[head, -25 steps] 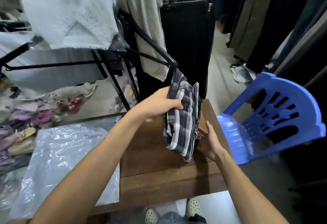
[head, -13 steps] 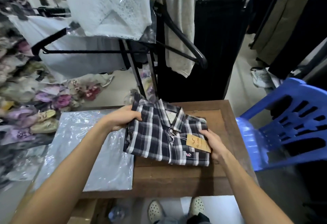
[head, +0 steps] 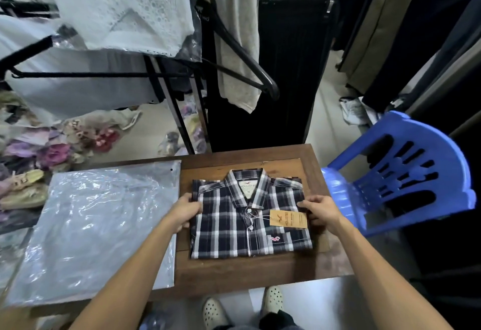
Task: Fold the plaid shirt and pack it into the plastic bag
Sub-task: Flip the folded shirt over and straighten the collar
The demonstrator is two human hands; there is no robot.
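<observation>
Step in hand: squaring off the fold. The shirt (head: 251, 215) lies flat on the table (head: 244, 275), collar away from me, front up, folded to a neat rectangle. The tag (head: 288, 219) rests on the chest, hung by its string from the placket.

Grip, left hand (head: 183, 211): set at the shirt's left edge, about mid-height, fingers curled in against the fold. The fingertips are hidden by the knuckles, so whether they pinch the cloth or only press its side I cannot tell.

Grip, right hand (head: 322, 213): set at the right edge, level with the tag. Thumb lies on top of the cloth, fingers bent down along the side; it reads as a light pinch of the edge, though the underside is out of view.

The bag (head: 96, 228) lies flat on the table just left of the shirt, its near edge under my left forearm, part of it overhanging the table on the left. It looks closed flat; a small dark dot marks its far right corner. Which side carries the mouth is not clear.

Judgement: folding is finished or nearly so; packing has not begun. The next move calls for one hand to free itself and open the bag while the other keeps the fold together, then a level slide in, so the layers and tag do not shift.

A blue chair (head: 406, 173) stands close on the right, clear of the work.
</observation>
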